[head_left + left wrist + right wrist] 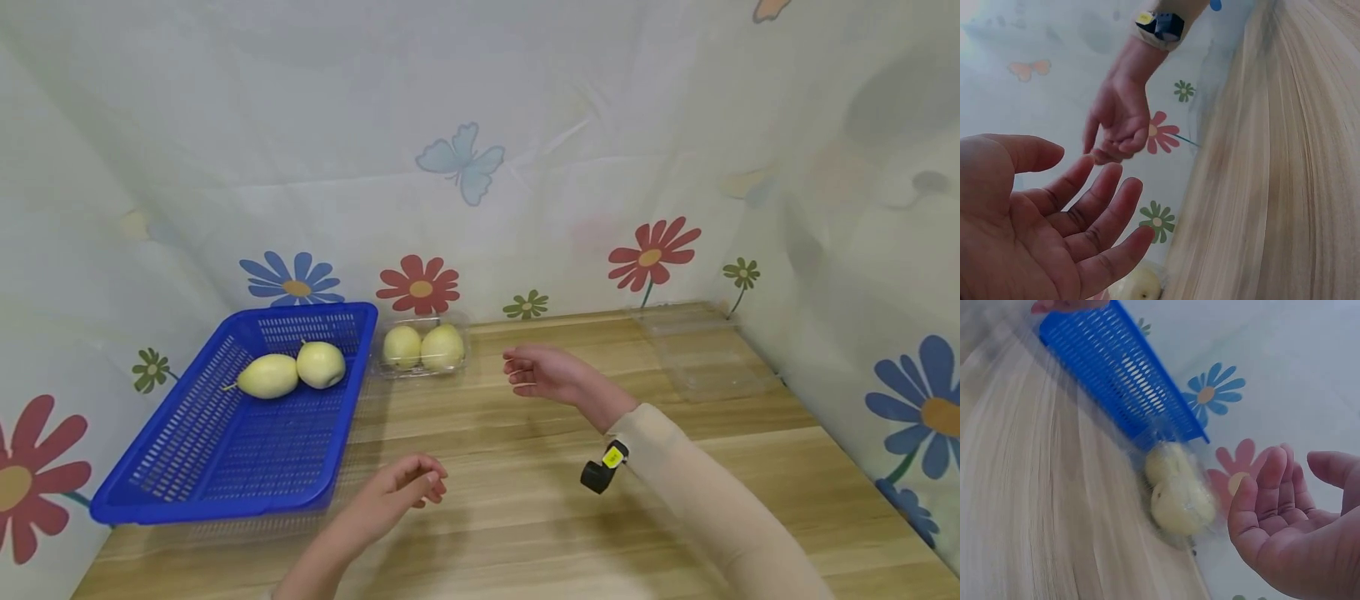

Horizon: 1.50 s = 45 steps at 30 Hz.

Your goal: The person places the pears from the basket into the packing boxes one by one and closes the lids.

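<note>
My left hand (395,497) hovers above the wooden table just right of the blue basket, its fingers loosely bent and holding nothing; the left wrist view shows the bare palm. Farther right and back, my right hand (550,374) is also raised over the table with relaxed fingers and nothing in them. Two pale yellow pears (268,377) lie in the back half of the blue plastic basket (352,400). Beside the basket, near the wall, a clear plastic box (381,363) holds two more pears (442,347). That box is the thing nearest my right hand.
Another clear plastic container (712,354) sits at the back right of the table (525,517). A pale sheet (555,233) printed with flowers and butterflies hangs behind and along both sides. A small black device (597,476) is strapped to the right wrist.
</note>
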Motion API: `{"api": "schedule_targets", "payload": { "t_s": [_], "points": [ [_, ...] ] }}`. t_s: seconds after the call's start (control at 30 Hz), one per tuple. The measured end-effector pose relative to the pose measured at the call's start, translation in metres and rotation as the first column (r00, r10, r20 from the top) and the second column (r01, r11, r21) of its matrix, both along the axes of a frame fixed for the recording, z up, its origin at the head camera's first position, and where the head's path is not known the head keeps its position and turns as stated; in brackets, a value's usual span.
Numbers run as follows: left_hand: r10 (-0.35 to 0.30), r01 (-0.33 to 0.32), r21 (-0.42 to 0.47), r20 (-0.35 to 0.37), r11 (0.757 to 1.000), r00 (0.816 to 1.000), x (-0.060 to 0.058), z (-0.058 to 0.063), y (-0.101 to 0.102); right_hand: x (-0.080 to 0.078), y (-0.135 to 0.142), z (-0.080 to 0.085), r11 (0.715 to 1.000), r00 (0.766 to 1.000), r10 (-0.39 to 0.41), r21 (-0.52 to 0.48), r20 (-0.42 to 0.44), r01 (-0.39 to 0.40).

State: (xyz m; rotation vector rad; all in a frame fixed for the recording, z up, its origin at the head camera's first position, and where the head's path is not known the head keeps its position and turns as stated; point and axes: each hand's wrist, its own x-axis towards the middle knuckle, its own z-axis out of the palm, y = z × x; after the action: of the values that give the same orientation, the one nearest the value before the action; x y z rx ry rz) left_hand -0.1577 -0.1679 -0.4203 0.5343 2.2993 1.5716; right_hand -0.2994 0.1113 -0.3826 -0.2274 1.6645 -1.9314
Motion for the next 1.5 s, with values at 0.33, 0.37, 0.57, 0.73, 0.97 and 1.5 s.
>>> {"api": "schedule_targets", "payload": {
  "t_s": [0.33,0.37,0.57,0.73,0.97,1.5],
  "points": [
    [0.022,-0.022,-0.004,0.061,1.0,0.998,0.002,0.01,0.002,0.024,0.04,0.007,0.99,0.999,0.035,-0.134,-0.028,-0.039],
    [0.023,-0.022,-0.009,0.061,1.0,0.998,0.002,0.011,0.002,0.026,0.045,0.006,0.988,0.999,0.033,-0.147,-0.032,-0.038],
    [0.019,-0.018,-0.022,0.056,1.0,0.998,0.003,0.015,0.001,0.041,0.078,0.0,0.984,0.997,-0.005,-0.181,-0.075,-0.009],
    [0.017,-0.016,-0.027,0.053,1.0,0.998,0.004,0.017,0.0,0.051,0.107,-0.003,0.971,0.992,-0.035,-0.239,-0.119,0.006],
    [0.019,-0.018,-0.027,0.031,0.999,0.999,0.006,0.019,-0.001,0.065,0.145,-0.009,0.947,0.985,-0.058,-0.322,-0.161,0.003],
    [0.0,-0.001,-0.026,-0.037,1.0,0.999,0.012,0.02,-0.005,0.088,0.228,-0.019,0.857,0.906,-0.407,-0.391,-0.116,0.335]
  ]
}}
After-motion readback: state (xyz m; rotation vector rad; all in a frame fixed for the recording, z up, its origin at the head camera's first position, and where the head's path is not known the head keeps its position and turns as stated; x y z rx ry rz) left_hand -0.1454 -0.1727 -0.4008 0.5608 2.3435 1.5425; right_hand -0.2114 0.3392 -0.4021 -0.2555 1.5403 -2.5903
